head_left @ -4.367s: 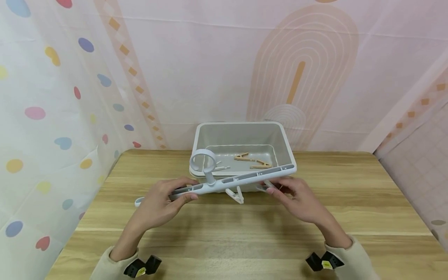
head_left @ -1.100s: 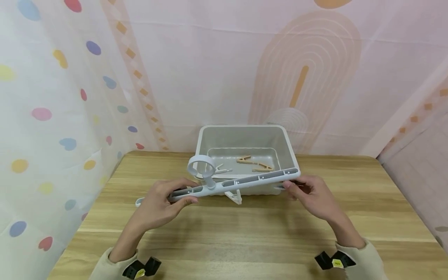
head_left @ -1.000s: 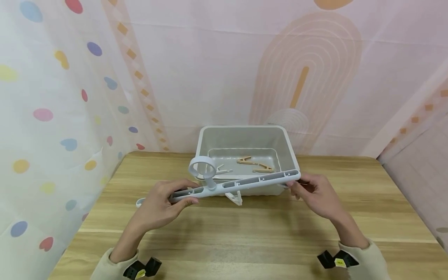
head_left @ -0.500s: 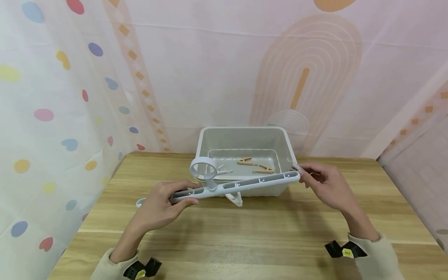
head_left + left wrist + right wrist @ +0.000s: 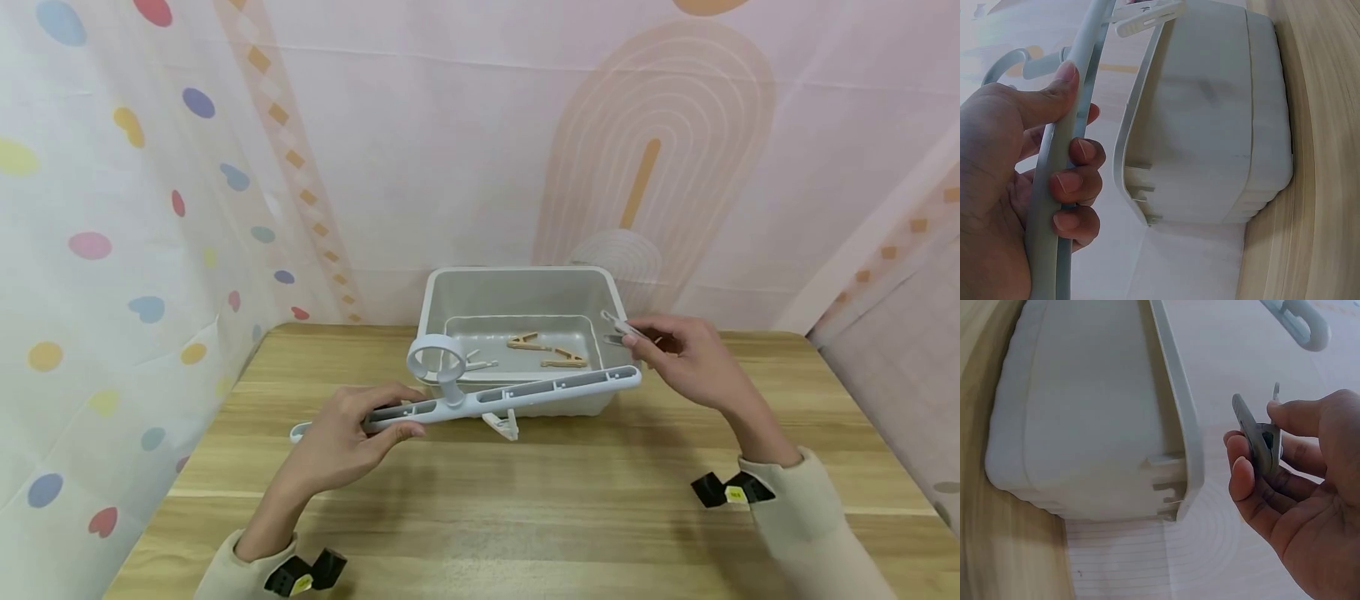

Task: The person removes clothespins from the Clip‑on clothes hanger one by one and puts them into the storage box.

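My left hand (image 5: 352, 433) grips a pale blue-grey plastic hanger (image 5: 540, 389) by its bar, left of the round hook (image 5: 437, 358). The hanger slants up to the right in front of the bin. A white clip (image 5: 504, 425) hangs under the bar; the left wrist view shows this white clip (image 5: 1150, 17) close up. Beyond the bar's right end, my right hand (image 5: 693, 358) pinches a grey clip (image 5: 622, 327) between thumb and fingers, over the bin's right side. In the right wrist view the grey clip (image 5: 1263, 437) is apart from the hanger's end (image 5: 1310, 328).
A grey bin (image 5: 525, 292) stands at the back of the wooden table (image 5: 525, 517). Two tan clips (image 5: 564, 358) and a white clip (image 5: 482, 365) lie inside it. A patterned curtain (image 5: 420, 167) hangs behind.
The right hand has gone from under the bar, past its right end, and up over the bin's right side with the grey clip. The left hand and hanger have hardly moved.
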Available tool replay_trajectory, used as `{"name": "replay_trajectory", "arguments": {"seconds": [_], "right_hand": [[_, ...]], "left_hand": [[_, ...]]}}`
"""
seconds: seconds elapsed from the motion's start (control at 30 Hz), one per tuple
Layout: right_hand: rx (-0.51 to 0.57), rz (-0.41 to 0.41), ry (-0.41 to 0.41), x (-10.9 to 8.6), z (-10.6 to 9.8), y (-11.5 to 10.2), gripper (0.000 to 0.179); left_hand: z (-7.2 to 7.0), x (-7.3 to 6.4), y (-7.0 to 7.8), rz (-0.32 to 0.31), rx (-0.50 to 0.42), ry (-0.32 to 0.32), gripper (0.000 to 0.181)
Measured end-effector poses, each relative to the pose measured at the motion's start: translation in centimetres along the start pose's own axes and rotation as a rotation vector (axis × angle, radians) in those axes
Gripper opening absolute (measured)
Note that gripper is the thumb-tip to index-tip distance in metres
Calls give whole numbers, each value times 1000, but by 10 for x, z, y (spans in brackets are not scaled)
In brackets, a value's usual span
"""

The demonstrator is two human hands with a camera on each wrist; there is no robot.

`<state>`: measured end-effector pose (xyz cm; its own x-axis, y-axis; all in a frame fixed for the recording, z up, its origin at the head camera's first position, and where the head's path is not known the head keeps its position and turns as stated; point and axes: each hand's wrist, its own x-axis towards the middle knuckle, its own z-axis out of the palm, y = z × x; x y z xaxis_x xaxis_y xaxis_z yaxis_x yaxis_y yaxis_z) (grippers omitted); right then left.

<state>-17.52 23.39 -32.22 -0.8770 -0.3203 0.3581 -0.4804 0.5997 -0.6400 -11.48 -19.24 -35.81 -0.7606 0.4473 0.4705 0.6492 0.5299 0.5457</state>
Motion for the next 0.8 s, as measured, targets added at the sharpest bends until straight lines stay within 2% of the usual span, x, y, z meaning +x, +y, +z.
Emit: {"name": "replay_trajectory", "arguments": {"seconds": [0.13,0.4,0.67,0.8], "right_hand": [[-34,9,-22,9,-3,-1,20],[-88,-38,-35,30,-8,-2,19],[-125,-21,-98,50,-13,0,22],[-149,-5,-126,58,-16,-1,27]], "left_hand": [[0,0,0,1,11,-5,28],[0,0,-1,-6,28,-2,29],[4,2,-1,27,13,-18,28],[5,2,-2,22,19,-23,28]]}}
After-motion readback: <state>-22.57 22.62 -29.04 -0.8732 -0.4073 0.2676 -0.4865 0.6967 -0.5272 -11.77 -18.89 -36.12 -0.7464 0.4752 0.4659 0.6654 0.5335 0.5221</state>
